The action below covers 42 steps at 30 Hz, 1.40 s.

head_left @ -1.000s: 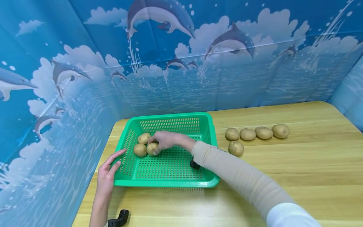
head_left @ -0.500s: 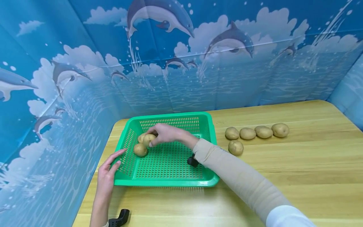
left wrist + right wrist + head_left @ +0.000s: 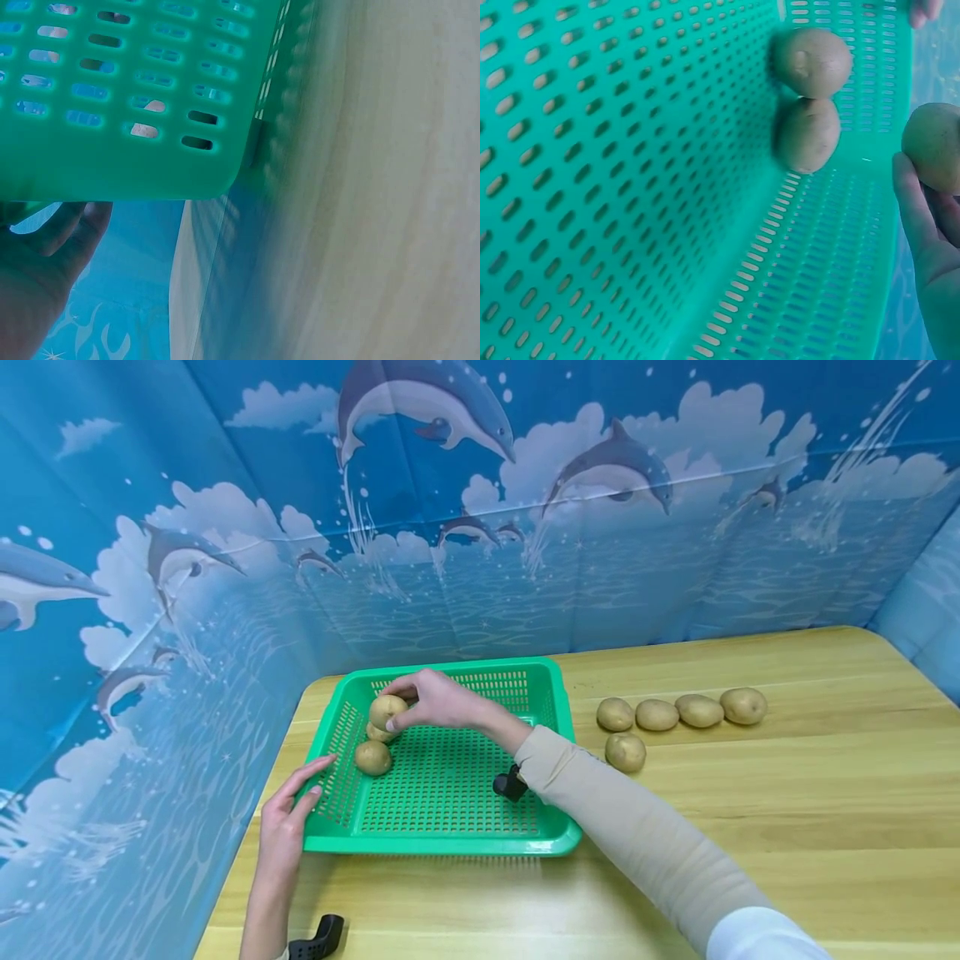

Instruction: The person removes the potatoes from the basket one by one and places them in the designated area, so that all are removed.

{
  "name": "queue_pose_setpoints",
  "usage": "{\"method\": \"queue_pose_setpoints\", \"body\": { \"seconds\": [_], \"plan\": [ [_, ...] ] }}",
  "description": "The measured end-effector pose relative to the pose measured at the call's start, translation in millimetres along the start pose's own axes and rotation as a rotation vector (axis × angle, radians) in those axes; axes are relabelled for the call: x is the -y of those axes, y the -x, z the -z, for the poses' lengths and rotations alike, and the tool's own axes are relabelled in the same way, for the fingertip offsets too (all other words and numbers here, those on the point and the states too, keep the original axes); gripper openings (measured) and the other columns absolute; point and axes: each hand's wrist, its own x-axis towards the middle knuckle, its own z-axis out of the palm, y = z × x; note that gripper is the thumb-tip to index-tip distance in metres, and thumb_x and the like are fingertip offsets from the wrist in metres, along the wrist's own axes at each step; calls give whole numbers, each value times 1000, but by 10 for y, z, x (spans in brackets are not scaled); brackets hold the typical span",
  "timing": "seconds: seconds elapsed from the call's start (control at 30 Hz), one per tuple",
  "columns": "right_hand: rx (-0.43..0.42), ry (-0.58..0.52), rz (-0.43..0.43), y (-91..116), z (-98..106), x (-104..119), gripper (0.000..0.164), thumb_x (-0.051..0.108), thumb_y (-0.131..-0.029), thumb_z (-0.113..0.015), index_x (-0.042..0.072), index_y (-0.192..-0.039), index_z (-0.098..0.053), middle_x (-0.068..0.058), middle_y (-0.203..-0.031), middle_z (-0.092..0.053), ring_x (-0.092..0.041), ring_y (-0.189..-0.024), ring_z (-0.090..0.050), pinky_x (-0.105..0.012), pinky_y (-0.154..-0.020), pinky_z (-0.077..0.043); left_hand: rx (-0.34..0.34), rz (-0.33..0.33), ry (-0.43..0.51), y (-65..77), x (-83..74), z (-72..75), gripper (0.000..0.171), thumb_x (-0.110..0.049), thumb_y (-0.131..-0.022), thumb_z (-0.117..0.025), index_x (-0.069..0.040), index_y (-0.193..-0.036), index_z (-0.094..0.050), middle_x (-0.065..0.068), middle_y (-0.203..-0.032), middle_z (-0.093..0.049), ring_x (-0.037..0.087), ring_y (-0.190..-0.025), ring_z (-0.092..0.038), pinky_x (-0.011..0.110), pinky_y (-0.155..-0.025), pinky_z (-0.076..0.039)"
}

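My right hand (image 3: 438,700) holds a potato (image 3: 387,712) between thumb and fingers, raised over the far left corner of the green plastic basket (image 3: 442,845). In the right wrist view this potato (image 3: 936,146) shows at the right edge, above the hand (image 3: 934,255). Below it in the basket lie a partly covered potato (image 3: 381,734) and another potato (image 3: 372,758) nearer me. My left hand (image 3: 283,817) rests on the basket's left rim, index finger and thumb fairly straight across it. The left wrist view has this hand (image 3: 45,270) under the rim, fingertips hidden behind it.
Right of the basket, several potatoes (image 3: 700,711) lie in a row on the wooden table (image 3: 787,827), with one potato (image 3: 625,752) in front of the row's left end. A dolphin-print curtain (image 3: 480,577) stands behind and to the left.
My right hand has lifted the potato from beside the other two and carried it away from me and slightly left, over the far one. The left hand stays at the rim.
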Motion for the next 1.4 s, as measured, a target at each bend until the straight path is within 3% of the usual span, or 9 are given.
{"method": "queue_pose_setpoints", "body": {
  "seconds": [0.27,0.47,0.57,0.8,0.97,1.4],
  "plan": [
    [-140,-18,45,34,45,117,47,21,-88,-76,9,-132,-61,1,-116,-68,-7,-105,-62,-25,-84,-51,-8,34,4,16,-25,-10,37,1,-102,-45,-5,-136,-58,9,-143,-53,16,-140,-35,32,-111,-26],
    [-279,-42,38,126,31,232,47,24,-88,-76,14,-132,-61,4,-112,-67,-8,-103,-61,-27,-79,-52,-11,74,9,41,-22,5,37,-2,-102,-45,-7,-137,-58,6,-144,-51,13,-141,-33,41,-113,-23],
    [-310,-47,56,177,29,300,48,25,-88,-76,15,-132,-61,4,-114,-67,-8,-104,-61,-27,-79,-52,-17,73,12,50,-15,8,37,-2,-103,-46,-6,-137,-58,6,-144,-52,14,-140,-34,41,-113,-24],
    [-257,-39,157,317,53,492,46,22,-87,-77,13,-130,-62,5,-112,-67,-7,-105,-61,-26,-83,-52,-31,62,-2,67,-4,0,36,-1,-102,-45,-5,-135,-59,7,-141,-55,14,-139,-36,32,-111,-27],
    [-249,-75,208,427,68,645,45,19,-88,-77,11,-129,-62,4,-112,-66,-9,-104,-61,-26,-82,-54,-27,60,4,75,-8,-8,36,-1,-102,-45,-5,-136,-58,7,-142,-54,14,-139,-35,37,-112,-26],
    [-160,103,179,784,100,877,48,12,-88,-75,13,-133,-60,1,-122,-63,-7,-102,-63,-23,-81,-54,-20,74,20,90,-30,-11,37,-2,-103,-45,-6,-137,-58,7,-144,-52,13,-140,-34,41,-113,-23]
  ]
}}
